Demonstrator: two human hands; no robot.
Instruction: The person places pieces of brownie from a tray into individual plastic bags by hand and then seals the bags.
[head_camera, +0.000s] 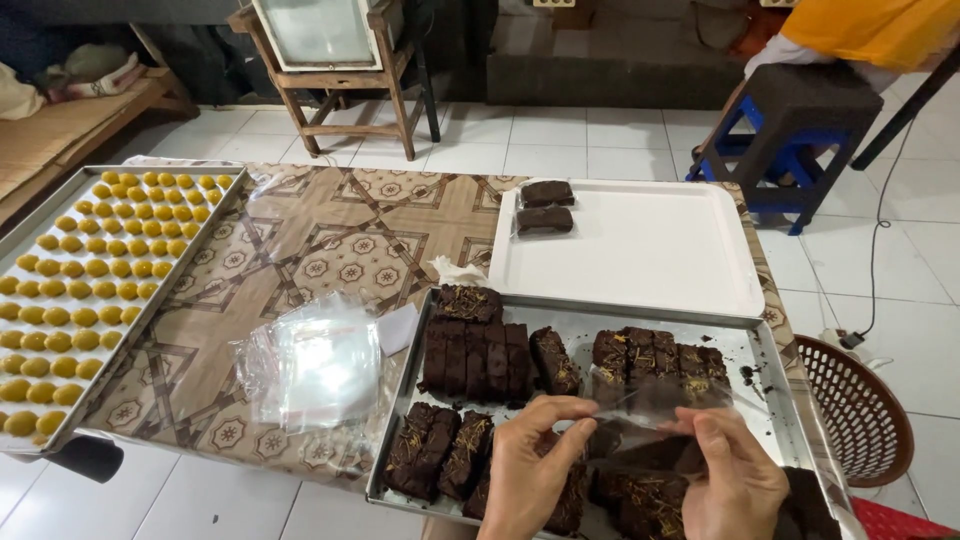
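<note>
Plainly, both the left hand (530, 470) and right hand (735, 480) pinched a clear bag (650, 405); it risked tearing or slipping onto the brownies (475, 360).

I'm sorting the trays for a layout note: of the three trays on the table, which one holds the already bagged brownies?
The white plastic tray at the far right: two bagged brownies sit in its far left corner. The metal tray holds unwrapped slices; the left tray holds yellow balls.

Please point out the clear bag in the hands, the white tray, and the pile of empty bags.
clear bag (650, 405), head view, middle of the film.
white tray (650, 255), head view, bare centre.
pile of empty bags (318, 365), head view, top of pile.
</note>
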